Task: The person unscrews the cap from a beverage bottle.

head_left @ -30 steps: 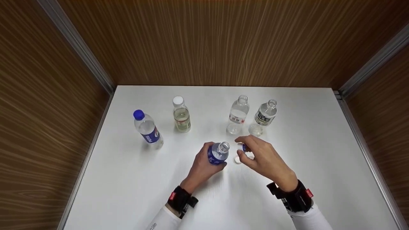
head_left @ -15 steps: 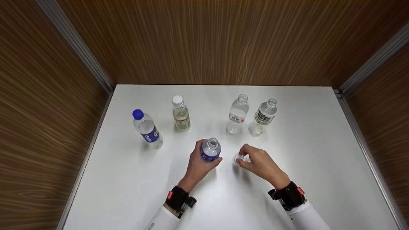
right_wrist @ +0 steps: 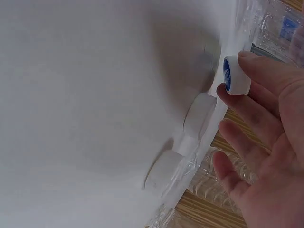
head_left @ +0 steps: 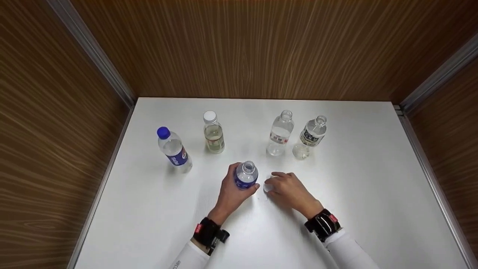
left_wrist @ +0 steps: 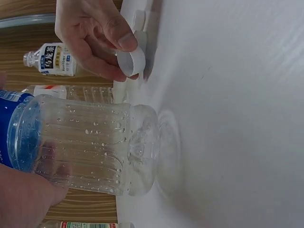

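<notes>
My left hand (head_left: 228,196) grips an uncapped clear plastic bottle (head_left: 246,175) with a blue label, mouth upward. In the left wrist view, the bottle's ribbed lower part (left_wrist: 90,142) carries droplets, and its base is right at the white table. To the right, my right hand (head_left: 292,191) pinches a white bottle cap (right_wrist: 240,76) with a blue top between thumb and fingers, low over the table. The cap's hollow side faces the left wrist camera. Two white caps (right_wrist: 199,114) lie on the table beside my right fingers, mostly hidden from the head view.
At the back left stand a blue-capped bottle (head_left: 174,151) and a white-capped bottle (head_left: 214,136). Two uncapped clear bottles stand at the back right, one with a red-and-white label (head_left: 280,134), the other with a dark label (head_left: 312,136). Wood-grain panels (head_left: 239,48) enclose the table.
My left hand has brought the bottle slightly left and more upright. My right hand has come down from beside the bottle's mouth toward the table, then shifted left, with the cap between its fingers.
</notes>
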The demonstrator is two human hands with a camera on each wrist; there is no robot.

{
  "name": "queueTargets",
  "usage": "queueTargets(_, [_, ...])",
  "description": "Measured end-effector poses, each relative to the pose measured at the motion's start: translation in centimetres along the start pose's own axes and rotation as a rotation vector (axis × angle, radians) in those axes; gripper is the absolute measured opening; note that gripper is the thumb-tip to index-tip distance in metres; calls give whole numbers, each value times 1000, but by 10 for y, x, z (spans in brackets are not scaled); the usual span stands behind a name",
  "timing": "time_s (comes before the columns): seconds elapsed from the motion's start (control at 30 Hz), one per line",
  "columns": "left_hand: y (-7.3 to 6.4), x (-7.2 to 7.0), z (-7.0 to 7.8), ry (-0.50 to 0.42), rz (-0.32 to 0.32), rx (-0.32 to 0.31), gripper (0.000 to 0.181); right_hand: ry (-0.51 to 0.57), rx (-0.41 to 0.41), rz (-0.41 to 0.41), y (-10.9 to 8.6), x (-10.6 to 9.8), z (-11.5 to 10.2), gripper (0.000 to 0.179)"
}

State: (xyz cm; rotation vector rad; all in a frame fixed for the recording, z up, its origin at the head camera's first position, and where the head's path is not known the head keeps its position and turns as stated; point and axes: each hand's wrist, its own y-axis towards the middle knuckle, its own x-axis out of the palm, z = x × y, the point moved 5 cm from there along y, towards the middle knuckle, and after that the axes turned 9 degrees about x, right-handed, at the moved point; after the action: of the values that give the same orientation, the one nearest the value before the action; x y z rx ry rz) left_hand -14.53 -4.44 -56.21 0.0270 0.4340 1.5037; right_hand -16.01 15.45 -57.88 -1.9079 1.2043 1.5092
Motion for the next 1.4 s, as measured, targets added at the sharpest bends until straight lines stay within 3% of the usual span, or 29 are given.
queueTargets(0.17, [0, 1, 0, 13, -2, -16, 74, -26, -6, 10, 4, 3, 1, 28])
queueTargets(0.53, [-2, 4, -2, 1, -22, -31, 74, -4, 71, -22, 5, 5, 5, 39])
queueTargets(0.8, [4, 3, -2, 7, -4, -31, 75, 18, 127, 7, 0, -9, 9, 41])
queueTargets(0.9, [14, 2, 2, 1, 50, -5, 76, 67, 141, 38, -1, -21, 9, 41])
queueTargets(1.07, [42, 5, 5, 6, 144, 61, 75, 122, 165, 73, -4, -40, 8, 48])
queueTargets(1.23, [69, 5, 3, 69, 256, 99, 76, 133, 173, 91, -12, -47, 7, 51])
queueTargets(1.4, [96, 4, -2, 83, 341, 48, 80, 144, 169, 121, -20, -49, 6, 55])
